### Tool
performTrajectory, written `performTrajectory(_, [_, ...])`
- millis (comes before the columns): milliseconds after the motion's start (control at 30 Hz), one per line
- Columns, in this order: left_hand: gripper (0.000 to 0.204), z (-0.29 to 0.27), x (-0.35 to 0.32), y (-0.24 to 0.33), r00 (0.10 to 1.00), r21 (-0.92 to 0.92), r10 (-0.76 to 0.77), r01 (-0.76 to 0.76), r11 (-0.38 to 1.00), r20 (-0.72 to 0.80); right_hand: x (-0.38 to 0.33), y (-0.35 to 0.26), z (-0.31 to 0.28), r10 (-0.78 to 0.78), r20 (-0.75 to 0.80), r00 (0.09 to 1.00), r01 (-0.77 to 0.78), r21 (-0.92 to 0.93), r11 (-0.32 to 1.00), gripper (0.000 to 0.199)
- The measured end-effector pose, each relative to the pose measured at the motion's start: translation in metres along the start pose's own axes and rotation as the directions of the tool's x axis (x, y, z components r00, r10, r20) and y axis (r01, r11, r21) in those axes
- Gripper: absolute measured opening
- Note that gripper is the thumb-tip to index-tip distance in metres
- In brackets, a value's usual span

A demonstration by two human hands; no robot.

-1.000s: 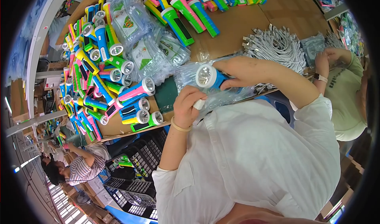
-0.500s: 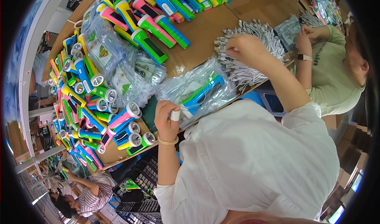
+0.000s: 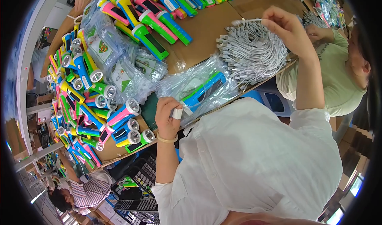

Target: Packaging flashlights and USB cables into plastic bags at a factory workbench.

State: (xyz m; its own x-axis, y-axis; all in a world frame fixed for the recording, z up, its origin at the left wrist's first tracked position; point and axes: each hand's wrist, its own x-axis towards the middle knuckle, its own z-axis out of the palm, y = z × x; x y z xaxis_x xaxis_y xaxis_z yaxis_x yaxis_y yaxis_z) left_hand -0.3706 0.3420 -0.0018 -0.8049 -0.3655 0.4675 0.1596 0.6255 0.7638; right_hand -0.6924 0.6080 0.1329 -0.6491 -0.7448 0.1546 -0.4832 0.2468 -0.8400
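My left hand, with white tape on its thumb, is closed on the edge of a clear plastic bag. Inside that bag lies a blue and green flashlight, on top of other clear bags. Over the far right of the white cable bundle, my right hand is raised. Its thumb and forefinger pinch a white USB cable, which stretches left from the fingertips along the bundle's far edge.
Flashlights are heaped at left, with more at the far side. Clear bags with printed cards lie between. A co-worker sits at right, another person at lower left. Black crates stand below the table edge.
My right hand has moved right and away from me, from the bundle's left side, drawing a cable with it. My left hand stays at the bag. Another person's hand now shows at far left.
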Motion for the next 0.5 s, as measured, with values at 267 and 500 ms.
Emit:
performTrajectory(267, [0.02,0.003,0.0,0.004,0.999,0.013,0.051,-0.051,0.999,0.008,0.013,-0.042,0.041,-0.154,-0.027,0.988,0.141,0.575,0.806,0.016])
performTrajectory(500, [0.021,0.003,-0.004,0.003,0.998,0.03,0.058,-0.058,0.998,-0.018,0.016,-0.02,0.104,-0.079,0.34,0.937,-0.16,0.618,0.77,0.018])
